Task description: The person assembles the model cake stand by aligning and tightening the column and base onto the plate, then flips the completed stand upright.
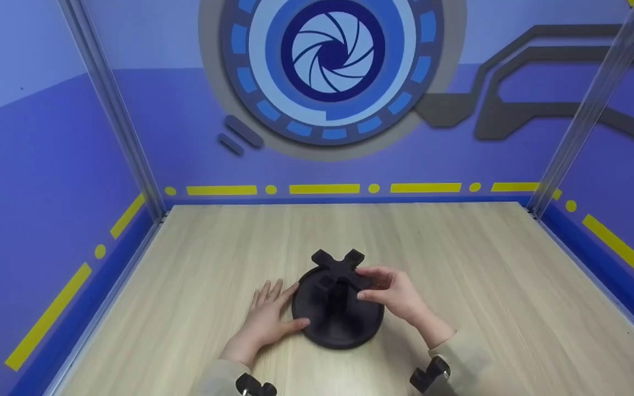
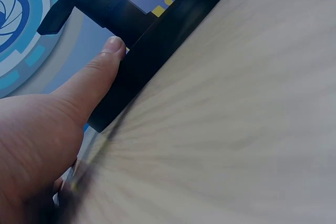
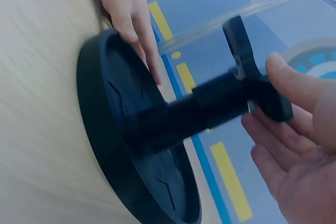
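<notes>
A black stand [image 1: 342, 330] rises from the wood-look table, with a round, rimmed base, a thick central post [image 3: 181, 116] and a cross-shaped top [image 1: 340, 267]. My left hand [image 1: 267, 319] lies at the left of the base, its fingers spread and fairly straight. Its thumb [image 2: 94, 80] rests over the base's rim, and the index finger touches the rim farther back. With the thumb and fingers of my right hand [image 1: 397, 294], I hold one arm [image 3: 278, 100] of the cross from the right side.
The pale wood-grain table [image 1: 212, 247] spreads around the stand. Blue printed panels [image 1: 179, 132] with yellow dashes enclose it at the back and sides, and metal posts [image 1: 119, 110] stand at the corners. Each wrist carries a small black device [image 1: 430, 374].
</notes>
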Demonstrator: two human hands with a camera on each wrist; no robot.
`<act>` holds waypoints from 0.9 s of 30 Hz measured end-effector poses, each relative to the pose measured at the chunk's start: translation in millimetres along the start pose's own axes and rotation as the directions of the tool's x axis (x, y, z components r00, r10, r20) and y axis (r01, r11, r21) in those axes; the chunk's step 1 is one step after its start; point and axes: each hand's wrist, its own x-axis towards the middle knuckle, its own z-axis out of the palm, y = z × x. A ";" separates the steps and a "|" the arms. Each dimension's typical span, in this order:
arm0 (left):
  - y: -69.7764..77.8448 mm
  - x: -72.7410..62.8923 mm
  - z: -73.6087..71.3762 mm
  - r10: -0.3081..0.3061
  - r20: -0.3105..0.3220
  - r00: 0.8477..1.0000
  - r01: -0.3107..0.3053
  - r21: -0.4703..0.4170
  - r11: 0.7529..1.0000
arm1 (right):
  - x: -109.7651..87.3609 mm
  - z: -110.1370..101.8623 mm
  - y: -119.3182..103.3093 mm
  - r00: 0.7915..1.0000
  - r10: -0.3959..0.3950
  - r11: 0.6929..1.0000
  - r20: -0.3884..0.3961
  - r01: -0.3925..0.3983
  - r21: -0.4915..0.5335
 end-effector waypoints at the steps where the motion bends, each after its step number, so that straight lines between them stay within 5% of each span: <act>1: 0.0 0.0 -0.1 0.000 0.001 1.000 0.000 0.000 1.000 | -0.8 2.1 -0.9 1.000 -0.004 1.000 -0.012 0.004 0.000; 13: -0.6 0.5 1.6 -0.006 -0.006 1.000 0.006 -0.006 1.000 | -7.9 26.4 -7.6 0.990 -0.023 1.000 -0.137 0.022 -0.014; 27: -0.5 0.2 1.9 -0.005 -0.014 1.000 0.005 0.002 1.000 | -9.5 27.9 -9.8 0.988 -0.060 0.996 -0.143 0.049 -0.080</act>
